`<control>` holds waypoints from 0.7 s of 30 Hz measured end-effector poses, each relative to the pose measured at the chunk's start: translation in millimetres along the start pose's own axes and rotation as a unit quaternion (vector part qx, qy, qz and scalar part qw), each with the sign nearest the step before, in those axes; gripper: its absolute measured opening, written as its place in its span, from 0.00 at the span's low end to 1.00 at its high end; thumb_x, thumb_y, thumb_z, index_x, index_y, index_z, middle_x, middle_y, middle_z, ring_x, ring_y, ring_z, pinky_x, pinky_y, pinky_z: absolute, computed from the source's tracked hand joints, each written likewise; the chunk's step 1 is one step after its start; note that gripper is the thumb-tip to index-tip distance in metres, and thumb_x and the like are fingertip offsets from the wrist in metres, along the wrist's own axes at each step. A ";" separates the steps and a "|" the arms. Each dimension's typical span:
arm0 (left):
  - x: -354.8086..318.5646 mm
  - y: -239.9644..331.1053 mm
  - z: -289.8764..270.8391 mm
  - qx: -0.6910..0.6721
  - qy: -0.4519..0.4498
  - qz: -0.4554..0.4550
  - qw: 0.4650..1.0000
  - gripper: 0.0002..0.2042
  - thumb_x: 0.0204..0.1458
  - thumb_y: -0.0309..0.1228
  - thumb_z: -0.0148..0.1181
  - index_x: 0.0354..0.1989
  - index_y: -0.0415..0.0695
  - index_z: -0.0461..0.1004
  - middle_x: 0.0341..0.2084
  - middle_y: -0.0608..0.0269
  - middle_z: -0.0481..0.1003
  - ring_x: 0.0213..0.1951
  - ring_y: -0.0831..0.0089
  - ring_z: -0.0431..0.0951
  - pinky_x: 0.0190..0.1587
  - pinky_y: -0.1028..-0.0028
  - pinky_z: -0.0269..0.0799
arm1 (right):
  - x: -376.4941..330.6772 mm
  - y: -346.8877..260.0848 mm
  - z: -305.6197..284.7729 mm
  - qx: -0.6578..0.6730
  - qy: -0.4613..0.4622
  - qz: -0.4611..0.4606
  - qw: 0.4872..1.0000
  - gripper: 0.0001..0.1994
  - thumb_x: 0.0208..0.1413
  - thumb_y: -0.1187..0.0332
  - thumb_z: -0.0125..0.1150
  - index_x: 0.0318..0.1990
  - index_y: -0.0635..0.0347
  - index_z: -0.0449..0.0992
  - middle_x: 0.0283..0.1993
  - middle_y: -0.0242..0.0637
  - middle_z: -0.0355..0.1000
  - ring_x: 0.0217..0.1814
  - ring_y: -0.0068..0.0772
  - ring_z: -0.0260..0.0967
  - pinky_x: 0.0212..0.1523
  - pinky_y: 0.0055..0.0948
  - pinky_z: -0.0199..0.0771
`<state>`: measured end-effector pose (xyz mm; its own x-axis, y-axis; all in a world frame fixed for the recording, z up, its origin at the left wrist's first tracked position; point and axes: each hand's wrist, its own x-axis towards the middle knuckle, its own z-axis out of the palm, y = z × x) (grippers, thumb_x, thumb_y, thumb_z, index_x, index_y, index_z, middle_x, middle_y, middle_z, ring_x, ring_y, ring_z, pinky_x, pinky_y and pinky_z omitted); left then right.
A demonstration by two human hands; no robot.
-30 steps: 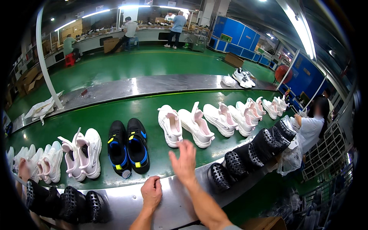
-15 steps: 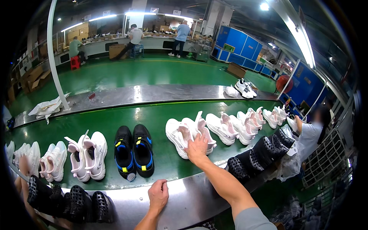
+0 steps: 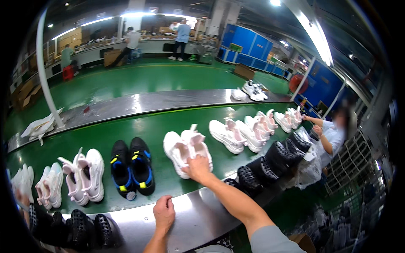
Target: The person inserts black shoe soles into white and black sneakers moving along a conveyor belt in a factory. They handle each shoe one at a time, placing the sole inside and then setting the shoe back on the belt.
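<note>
A pair of white sneakers (image 3: 175, 147) with pale pink linings stands on the green belt (image 3: 147, 126). My right hand (image 3: 197, 168) reaches across to the pair, its fingers curled over the heel of the right-hand shoe. Part of that heel is hidden behind the fingers. My left hand (image 3: 163, 211) rests curled on the metal ledge along the belt's near side, with nothing visible in it. Left of the white pair stand black sneakers (image 3: 142, 168) with blue and yellow accents, toes pointing away from me.
More white sneakers (image 3: 95, 175) line the belt on both sides. Black perforated forms (image 3: 249, 177) sit along the near ledge, right and left. At the right a person (image 3: 333, 135) works by the belt. White-and-black sneakers (image 3: 254, 90) rest on the far metal ledge.
The view has turned, shifting the scene leftward. The white pair under my right hand has slid slightly left, widening its gap from the pair to its right. My left hand stays on the ledge.
</note>
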<state>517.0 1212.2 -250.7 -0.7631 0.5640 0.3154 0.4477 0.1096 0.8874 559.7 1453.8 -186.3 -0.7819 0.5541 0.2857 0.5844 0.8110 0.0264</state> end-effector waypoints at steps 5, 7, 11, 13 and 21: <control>0.4 -3.1 -5.8 -0.004 -0.011 -0.007 1.000 0.06 0.57 0.23 0.58 0.39 0.37 0.79 0.30 0.49 0.80 0.32 0.56 0.81 0.39 0.64 0.76 | -34.7 -4.3 -76.5 0.071 0.063 -0.036 0.995 0.26 0.56 0.45 0.66 0.49 0.57 0.79 0.48 0.48 0.74 0.53 0.49 0.72 0.51 0.48 0.72; 0.7 -0.1 -11.3 -0.011 -0.005 -0.020 1.000 0.06 0.57 0.23 0.58 0.40 0.37 0.79 0.29 0.50 0.79 0.30 0.59 0.80 0.37 0.66 0.75 | -51.0 16.2 -140.9 0.140 0.081 -0.020 0.987 0.22 0.57 0.54 0.69 0.52 0.61 0.78 0.49 0.49 0.75 0.54 0.52 0.71 0.54 0.46 0.72; 0.6 9.0 -5.6 -0.018 -0.016 -0.030 0.999 0.06 0.59 0.22 0.56 0.41 0.35 0.77 0.28 0.51 0.79 0.30 0.65 0.80 0.38 0.68 0.75 | -100.9 131.3 -243.1 -0.003 0.248 0.097 0.964 0.18 0.55 0.60 0.71 0.46 0.65 0.81 0.36 0.48 0.73 0.40 0.53 0.71 0.42 0.46 0.72; 0.0 9.7 2.9 -0.012 -0.016 -0.017 1.000 0.06 0.58 0.23 0.57 0.41 0.35 0.78 0.27 0.51 0.79 0.29 0.65 0.79 0.37 0.68 0.74 | -130.5 179.4 -271.6 -0.086 0.217 0.219 0.948 0.21 0.56 0.53 0.69 0.45 0.64 0.80 0.40 0.50 0.74 0.45 0.55 0.73 0.45 0.49 0.73; 1.9 14.1 7.8 -0.008 -0.024 -0.018 1.000 0.06 0.58 0.23 0.58 0.40 0.36 0.78 0.27 0.53 0.78 0.28 0.64 0.77 0.36 0.68 0.74 | -184.2 270.3 -249.2 -0.108 0.031 0.287 0.951 0.28 0.56 0.42 0.65 0.42 0.64 0.81 0.44 0.52 0.77 0.51 0.55 0.75 0.52 0.49 0.75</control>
<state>525.6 1221.2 -240.2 -0.7556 0.5981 0.2669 0.4124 0.1178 0.9034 915.8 1524.2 6.9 -0.3098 0.8769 0.3675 0.9475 0.3169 0.0426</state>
